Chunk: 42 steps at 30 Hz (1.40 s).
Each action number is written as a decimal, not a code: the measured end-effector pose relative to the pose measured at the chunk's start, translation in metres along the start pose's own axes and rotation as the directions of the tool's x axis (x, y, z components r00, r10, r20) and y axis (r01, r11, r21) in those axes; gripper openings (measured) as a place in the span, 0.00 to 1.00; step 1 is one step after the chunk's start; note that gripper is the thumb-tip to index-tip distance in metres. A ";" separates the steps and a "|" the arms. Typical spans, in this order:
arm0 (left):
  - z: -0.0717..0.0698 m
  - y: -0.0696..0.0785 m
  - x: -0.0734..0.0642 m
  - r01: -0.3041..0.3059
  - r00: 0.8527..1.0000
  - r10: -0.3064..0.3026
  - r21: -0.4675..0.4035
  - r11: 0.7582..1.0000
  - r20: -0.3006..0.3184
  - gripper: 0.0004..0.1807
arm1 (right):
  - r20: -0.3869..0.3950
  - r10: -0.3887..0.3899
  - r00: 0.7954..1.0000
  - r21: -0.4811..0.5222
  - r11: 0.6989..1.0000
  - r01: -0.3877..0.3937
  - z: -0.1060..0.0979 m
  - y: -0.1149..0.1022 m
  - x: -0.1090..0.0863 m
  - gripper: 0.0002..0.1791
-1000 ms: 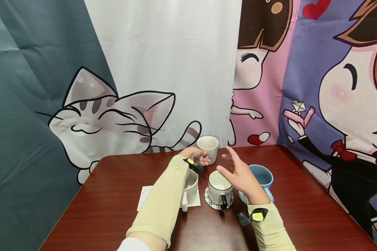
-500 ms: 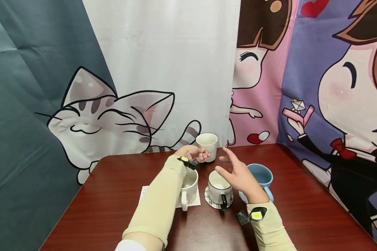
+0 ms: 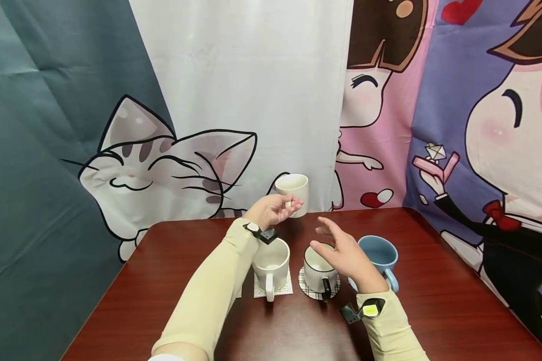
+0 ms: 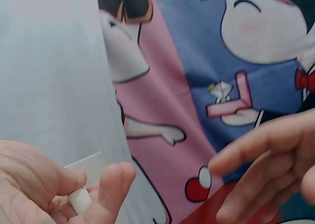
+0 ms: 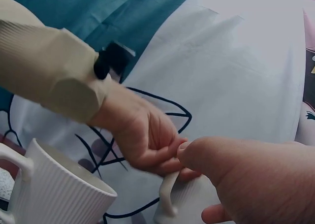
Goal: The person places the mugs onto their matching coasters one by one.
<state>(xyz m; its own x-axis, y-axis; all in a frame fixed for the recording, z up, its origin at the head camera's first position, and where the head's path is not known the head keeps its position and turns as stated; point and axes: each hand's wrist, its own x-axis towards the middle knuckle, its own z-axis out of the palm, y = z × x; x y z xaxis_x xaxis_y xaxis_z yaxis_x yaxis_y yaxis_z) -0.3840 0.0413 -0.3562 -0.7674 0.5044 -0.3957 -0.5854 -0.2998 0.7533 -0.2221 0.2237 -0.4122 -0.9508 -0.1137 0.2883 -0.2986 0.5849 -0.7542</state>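
My left hand point(image 3: 271, 210) pinches the handle of a plain white mug point(image 3: 299, 188), holding it up at the back of the table in front of the curtain. In the left wrist view the white handle point(image 4: 80, 201) shows between thumb and fingers. My right hand point(image 3: 345, 255) hovers with fingers spread and thumb apart, grasping nothing. It overlaps a ribbed white mug with a black rim and black handle point(image 3: 315, 276) in the head view. Left of that stands another ribbed white mug point(image 3: 279, 276), its handle toward me. Beyond the right wrist is a blue mug point(image 3: 381, 253).
A speckled square coaster point(image 3: 287, 288) lies under the ribbed white mug, a round plaid one point(image 3: 308, 292) under the black-rimmed mug. Part of another coaster point(image 3: 239, 293) peeks out by the left sleeve. The curtain point(image 3: 235, 75) stands right behind the table point(image 3: 135, 306).
My left hand has raised the plain white mug up and slightly left, uncovering more of the ribbed mug in front. The right hand stays nearly in place.
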 end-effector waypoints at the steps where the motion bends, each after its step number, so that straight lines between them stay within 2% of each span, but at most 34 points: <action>1: 0.000 0.002 -0.004 -0.011 1.000 0.011 -0.005 1.000 -0.001 0.14 | -0.001 -0.009 1.000 0.002 1.000 0.009 0.001 0.000 0.000 0.39; 6: 0.002 0.009 -0.023 -0.063 0.998 0.063 0.035 0.997 0.006 0.13 | -0.021 -0.071 0.997 -0.030 0.997 0.071 0.005 -0.002 0.002 0.33; 8: 0.001 0.012 -0.032 -0.077 0.997 0.077 0.025 0.997 0.019 0.12 | -0.027 -0.097 0.995 -0.056 0.994 0.095 0.008 -0.003 0.002 0.31; 12: -0.003 0.016 -0.048 -0.081 0.996 0.080 0.021 0.997 0.045 0.12 | -0.025 -0.145 0.989 -0.109 0.984 0.141 0.014 -0.007 0.001 0.24; 19: -0.016 0.020 -0.076 -0.081 0.996 0.074 0.122 0.989 0.057 0.15 | -0.002 -0.293 0.956 -0.183 0.940 0.288 0.031 -0.016 0.001 0.13; 22: -0.024 0.019 -0.089 -0.097 0.994 0.088 0.146 0.985 0.064 0.15 | 0.007 -0.370 0.929 -0.185 0.912 0.365 0.039 -0.020 0.001 0.11; 30: -0.051 0.020 -0.122 -0.137 0.989 0.126 0.150 0.979 0.082 0.14 | 0.005 -0.552 0.834 -0.230 0.811 0.538 0.064 -0.031 -0.003 0.10; 37: -0.077 0.017 -0.158 -0.167 0.982 0.149 0.164 0.972 0.112 0.15 | -0.007 -0.687 0.727 -0.243 0.706 0.665 0.083 -0.043 -0.006 0.08; 39: -0.084 0.014 -0.169 -0.176 0.980 0.157 0.163 0.971 0.124 0.17 | 0.010 -0.703 0.711 -0.243 0.688 0.684 0.086 -0.047 -0.007 0.08; 42: -0.094 0.010 -0.183 -0.194 0.978 0.176 0.175 0.965 0.116 0.17 | 0.044 -0.703 0.710 -0.256 0.679 0.688 0.092 -0.054 -0.011 0.08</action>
<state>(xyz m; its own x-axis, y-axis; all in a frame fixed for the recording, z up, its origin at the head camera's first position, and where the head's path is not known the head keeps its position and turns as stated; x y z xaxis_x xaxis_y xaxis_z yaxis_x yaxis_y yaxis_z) -0.2743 -0.1299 -0.3257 -0.8227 0.5345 -0.1934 -0.3700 -0.2453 0.8961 -0.2031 0.1199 -0.4288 -0.4688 -0.5268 0.7090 -0.8356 0.5248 -0.1625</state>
